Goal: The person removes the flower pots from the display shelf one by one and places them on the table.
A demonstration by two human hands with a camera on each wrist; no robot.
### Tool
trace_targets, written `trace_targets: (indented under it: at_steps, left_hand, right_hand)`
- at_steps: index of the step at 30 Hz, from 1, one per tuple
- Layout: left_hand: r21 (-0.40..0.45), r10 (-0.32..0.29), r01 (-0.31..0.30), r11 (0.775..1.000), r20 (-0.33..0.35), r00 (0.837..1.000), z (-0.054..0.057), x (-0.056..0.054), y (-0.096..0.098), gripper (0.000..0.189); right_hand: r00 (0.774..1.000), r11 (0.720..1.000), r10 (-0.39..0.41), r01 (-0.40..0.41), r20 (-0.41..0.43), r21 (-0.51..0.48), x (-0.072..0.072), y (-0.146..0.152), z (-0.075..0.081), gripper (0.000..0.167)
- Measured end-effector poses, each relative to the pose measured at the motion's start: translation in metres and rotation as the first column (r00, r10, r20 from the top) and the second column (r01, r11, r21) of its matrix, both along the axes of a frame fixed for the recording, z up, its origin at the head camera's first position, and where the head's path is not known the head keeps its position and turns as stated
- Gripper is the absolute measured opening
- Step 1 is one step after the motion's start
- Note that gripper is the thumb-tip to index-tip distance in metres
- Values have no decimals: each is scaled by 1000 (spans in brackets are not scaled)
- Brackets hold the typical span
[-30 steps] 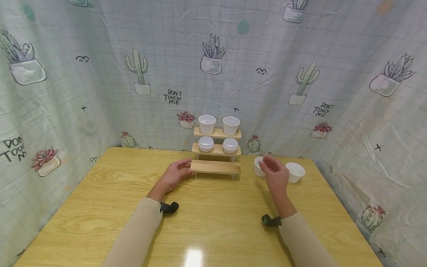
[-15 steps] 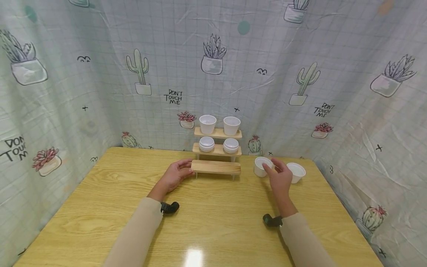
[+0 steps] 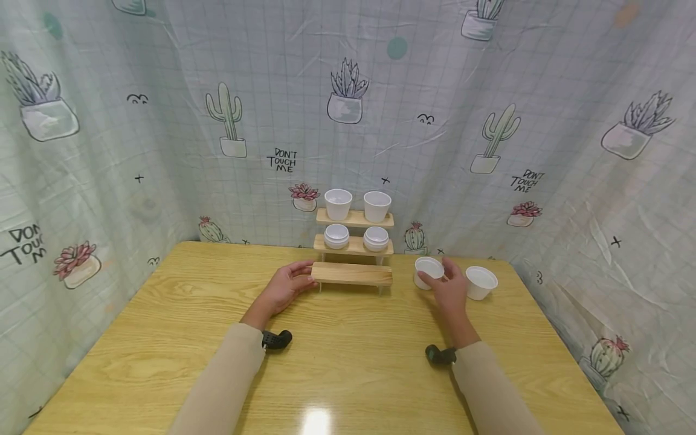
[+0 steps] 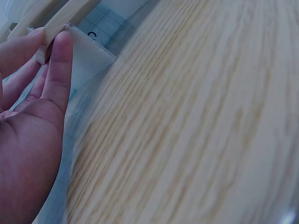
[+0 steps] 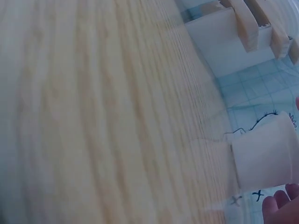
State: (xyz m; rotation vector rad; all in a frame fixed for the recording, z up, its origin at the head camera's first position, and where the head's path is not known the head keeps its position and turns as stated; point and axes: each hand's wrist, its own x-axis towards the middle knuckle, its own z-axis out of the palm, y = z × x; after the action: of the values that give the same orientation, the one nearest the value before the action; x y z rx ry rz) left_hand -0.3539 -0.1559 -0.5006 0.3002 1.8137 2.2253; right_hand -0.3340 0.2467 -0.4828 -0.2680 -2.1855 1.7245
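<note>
My left hand (image 3: 283, 287) pinches the left end of the lowest plank (image 3: 350, 273) of a three-step wooden display stand; the left wrist view has the thumb and fingers on either side of the wood (image 4: 63, 21). To the right of the stand, my right hand (image 3: 451, 293) holds a white cup (image 3: 428, 267) between thumb and fingers. That cup (image 5: 264, 156) stands upright on the table in the right wrist view, where only parts of the fingers (image 5: 282, 210) show. Another white cup (image 3: 481, 282) stands just right of this hand.
Two tapered white cups (image 3: 338, 205) stand on the top step. On the middle step sit two shorter, rounded white cups (image 3: 336, 236). A cactus-print curtain (image 3: 380, 139) hangs behind the wooden table (image 3: 348, 362).
My right hand shifts slightly right off the cup, then comes back left with thumb and fingers around it. The left hand keeps its place on the stand.
</note>
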Motion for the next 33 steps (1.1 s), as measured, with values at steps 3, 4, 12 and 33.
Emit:
trace_targets:
  at_steps: [3, 4, 12, 33]
  left_hand:
    - [1, 4, -4, 1000, 9, 1000, 1, 0, 0, 57]
    - [3, 6, -6, 1000, 13, 1000, 0, 1, 0, 57]
    - [12, 9, -9, 1000, 19, 1000, -1, 1, -1, 57]
    - [10, -5, 5, 1000, -9, 1000, -2, 2, -2, 58]
  right_hand:
    - [999, 1000, 21, -20, 26, -2, -2, 1, -1, 87]
    - [999, 1000, 26, -26, 35, -7, -3, 1, -1, 88]
    - [994, 996, 60, -54, 89, -65, -4, 1, -4, 98]
    - [992, 999, 38, -34, 122, -38, -6, 2, -7, 86]
